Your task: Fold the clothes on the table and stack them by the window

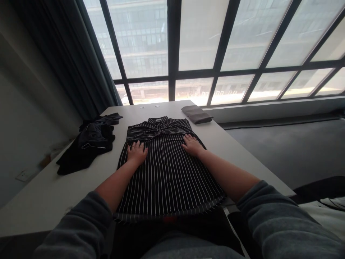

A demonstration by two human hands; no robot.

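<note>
Here, resting left hand (137, 153) and right hand (192, 145), flat, splayed, gripping nothing, on opposite sides of shirt (164, 172), laid lengthwise from near edge of tabletop (40, 205) toward far edge; nearer collar (158, 120) with right.

On the bench (242, 165), a pinstriped collared shirt (163, 172) is touched by the left hand (137, 153) and right hand (192, 145); dark garments (93, 142) are heaped left of the left hand, folded grey cloth (196, 114) is laid beyond the right.

left sleeve (81, 225): slate-grey, elbow-length, creased | right sleeve (283, 219): matching | top (185, 248): grey | left hand (137, 153): bare | right hand (192, 145): bare
</note>
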